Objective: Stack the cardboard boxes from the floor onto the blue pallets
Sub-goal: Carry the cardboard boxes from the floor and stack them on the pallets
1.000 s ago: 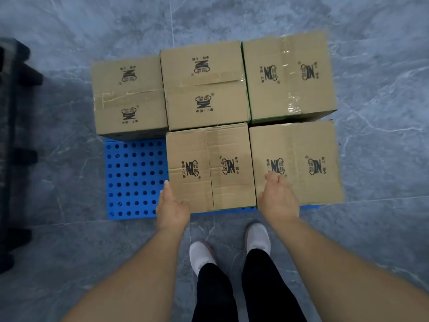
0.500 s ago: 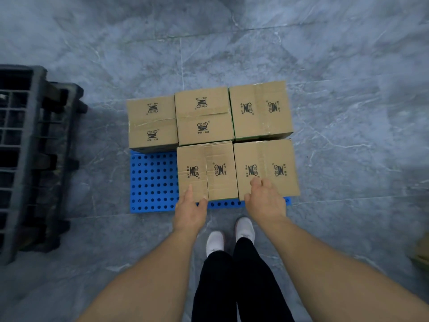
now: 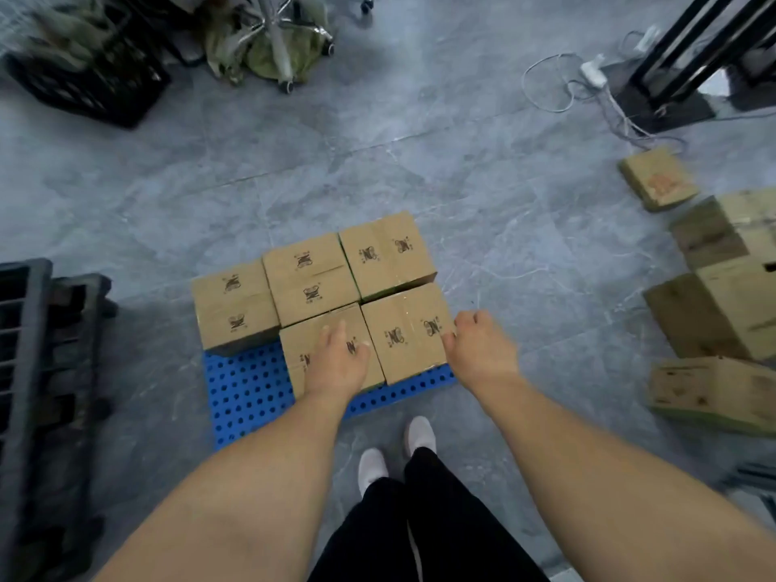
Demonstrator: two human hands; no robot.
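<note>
Five brown cardboard boxes [image 3: 313, 283] with blurred, unreadable black logos sit on the perforated blue plastic pallet [image 3: 247, 392]. More lie right, cut off. Left hand [image 3: 336, 363] flat, fingers straight; right hand [image 3: 481, 350] loosely curled, empty.

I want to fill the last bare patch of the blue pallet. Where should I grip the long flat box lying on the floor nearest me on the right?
Probably by its two short ends, one hand on each, coming from above. The long flat box lies on its broad face, low and wide, and stands apart from the taller boxes behind, so both ends look free.
</note>
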